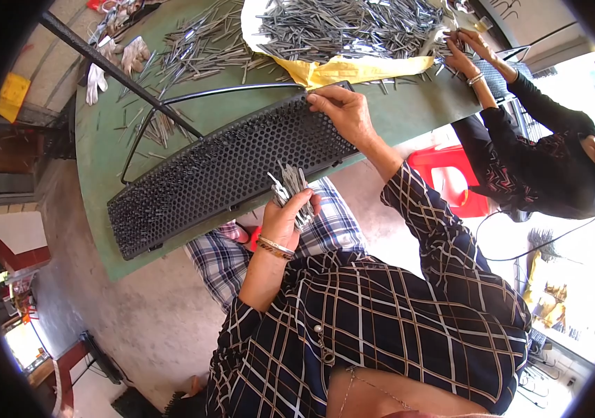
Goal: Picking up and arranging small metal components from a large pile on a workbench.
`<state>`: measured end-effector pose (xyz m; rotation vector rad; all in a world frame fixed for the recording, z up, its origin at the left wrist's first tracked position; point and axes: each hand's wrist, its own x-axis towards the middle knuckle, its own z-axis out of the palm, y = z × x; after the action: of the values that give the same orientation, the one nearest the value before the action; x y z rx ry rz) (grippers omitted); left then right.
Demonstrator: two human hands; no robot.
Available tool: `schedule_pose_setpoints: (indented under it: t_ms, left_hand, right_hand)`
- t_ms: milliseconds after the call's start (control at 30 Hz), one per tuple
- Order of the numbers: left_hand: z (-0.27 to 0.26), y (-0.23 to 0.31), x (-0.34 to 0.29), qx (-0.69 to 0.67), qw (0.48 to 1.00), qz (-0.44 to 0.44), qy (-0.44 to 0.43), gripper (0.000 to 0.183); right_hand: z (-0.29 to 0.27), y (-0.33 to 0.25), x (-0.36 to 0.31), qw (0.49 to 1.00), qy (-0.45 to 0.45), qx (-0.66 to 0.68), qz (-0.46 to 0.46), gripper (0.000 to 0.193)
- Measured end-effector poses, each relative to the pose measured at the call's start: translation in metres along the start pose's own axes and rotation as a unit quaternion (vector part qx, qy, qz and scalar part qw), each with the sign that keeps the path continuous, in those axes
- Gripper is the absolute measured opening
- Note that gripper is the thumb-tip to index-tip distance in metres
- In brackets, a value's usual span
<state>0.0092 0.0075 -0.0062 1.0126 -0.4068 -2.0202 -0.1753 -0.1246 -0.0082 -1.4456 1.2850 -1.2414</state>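
My left hand (pixel 289 214) is wrapped round a bundle of thin grey metal rods (pixel 290 180), their ends fanning up above the fingers. In front of me a long black tray (pixel 235 157) full of round holes lies slanted on the table. Dark rod ends (pixel 148 198) bristle from its left part and along its far edge, while many holes in the middle and near side show bare. At the tray's far right end my right hand (pixel 345 111) is closed in a pinch over the holes. Whatever lies between its fingertips is too small to make out.
On the green table (pixel 409 104), a heap of metal rods (pixel 346 28) rests on a yellow-and-white sheet (pixel 353 70). Loose rods lie farther left beside gloves (pixel 134 54). A black bar (pixel 116 70) crosses above the tray. A co-worker (pixel 541 153) works at right, near a red stool (pixel 444 174).
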Motion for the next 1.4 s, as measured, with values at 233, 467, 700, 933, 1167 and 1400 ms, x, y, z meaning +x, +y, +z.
schedule_pose_setpoints:
  t_ms: [233,467,700,933,1167,1400]
  left_hand:
    - [0.011,0.004,-0.004,0.000,0.999,-0.002,0.035,0.010]
    - [0.008,0.002,-0.003,-0.005,1.000,0.010,0.012,0.010]
    - [0.004,0.000,-0.002,-0.002,1.000,0.013,-0.002,0.009]
    - [0.007,0.002,-0.004,-0.017,1.000,0.005,0.010,0.009]
    - [0.007,0.004,-0.004,-0.023,0.999,0.039,0.009,0.012]
    - [0.014,0.003,-0.002,-0.005,0.998,0.054,-0.024,0.016]
  right_hand:
    - [-0.001,-0.004,-0.001,0.996,-0.002,-0.084,-0.029,0.017]
    - [-0.001,-0.018,-0.001,0.988,0.011,-0.146,-0.055,0.021]
    - [-0.008,-0.017,0.003,0.925,-0.060,-0.268,-0.261,0.019]
    - [-0.005,-0.021,0.001,0.902,-0.026,-0.279,-0.328,0.016]
    - [0.003,-0.057,-0.047,0.974,-0.174,-0.094,0.106,0.022]
    - [0.000,-0.057,-0.059,0.959,-0.253,-0.036,0.126,0.025]
